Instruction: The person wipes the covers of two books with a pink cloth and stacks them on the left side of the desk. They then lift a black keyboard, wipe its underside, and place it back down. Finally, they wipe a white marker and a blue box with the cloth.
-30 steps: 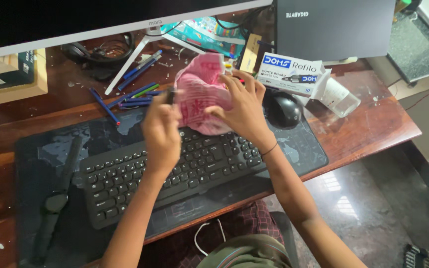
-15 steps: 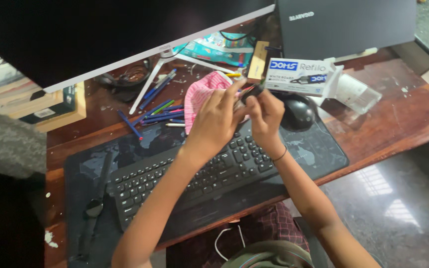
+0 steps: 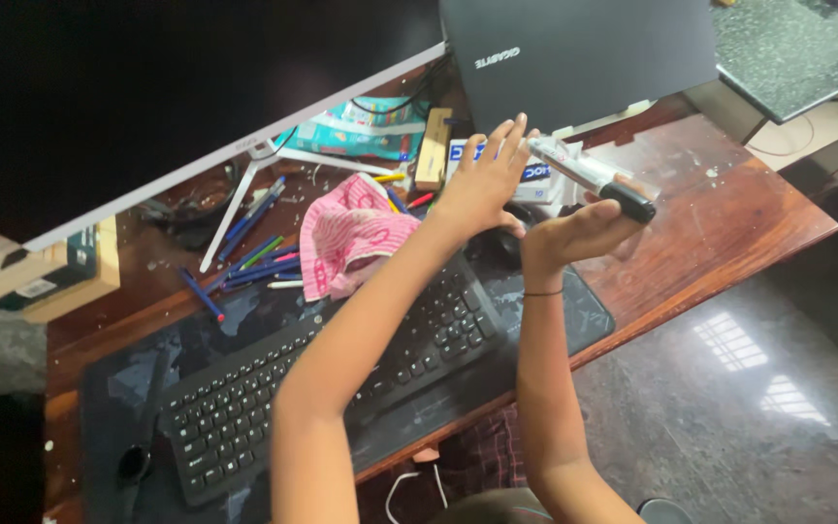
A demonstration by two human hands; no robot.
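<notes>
My right hand [image 3: 574,236] is shut on a white marker with a black cap [image 3: 594,179], held up over the right part of the desk with the cap pointing right. My left hand [image 3: 482,184] reaches forward with its fingers straight and apart. It holds nothing and hovers over a blue and white box [image 3: 535,180]. A pink cloth [image 3: 351,243] lies crumpled on the desk, left of my left forearm. A dark mouse [image 3: 497,247] sits partly hidden under my hands.
A black keyboard [image 3: 322,378] lies on a dark desk mat [image 3: 574,311]. Several loose pens [image 3: 244,262] are scattered under the white monitor stand [image 3: 235,199]. A dark laptop lid [image 3: 584,49] stands at the back. The wooden desk edge [image 3: 729,262] runs along the right.
The pink cloth has left my hands and now lies on the desk. My left hand moved forward to the box. My right hand carried the marker to the right.
</notes>
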